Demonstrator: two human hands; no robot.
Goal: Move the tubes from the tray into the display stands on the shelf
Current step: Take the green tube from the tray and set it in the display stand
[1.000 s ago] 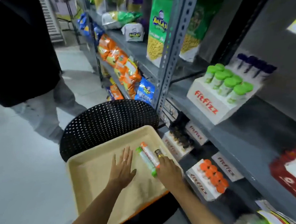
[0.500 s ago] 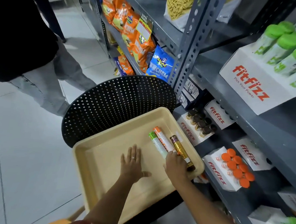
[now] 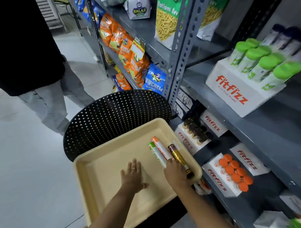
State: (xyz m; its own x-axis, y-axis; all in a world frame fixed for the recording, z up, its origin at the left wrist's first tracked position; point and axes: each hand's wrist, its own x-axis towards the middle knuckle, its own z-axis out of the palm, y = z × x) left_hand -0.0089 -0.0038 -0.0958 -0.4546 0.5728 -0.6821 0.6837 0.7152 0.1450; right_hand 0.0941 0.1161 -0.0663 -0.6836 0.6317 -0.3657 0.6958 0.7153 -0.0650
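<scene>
L hand (image 3: 133,176) is lying flat, fingers spread, palm down on the bare floor of the beige tray (image 3: 97,180); it is gripping nothing. R hand (image 3: 175,172) is resting over the near ends of three tubes; whether it is pinching any of them cannot be told. Green-cap tube (image 3: 153,151), orange-cap tube (image 3: 160,149) and gold tube (image 3: 178,158) are lying side by side just ahead of the R hand, the gold one against the tray's right wall. Left of the L hand the tray floor is lying open to its rim. Beyond both hands the tray is sitting on a black perforated chair (image 3: 116,115). Right of the R hand, grey shelf (image 3: 276,131) is carrying Fitfizz display stands (image 3: 224,180) w/ orange caps. Far left, a standing person's leg (image 3: 47,101) is occupying the tile aisle.
</scene>
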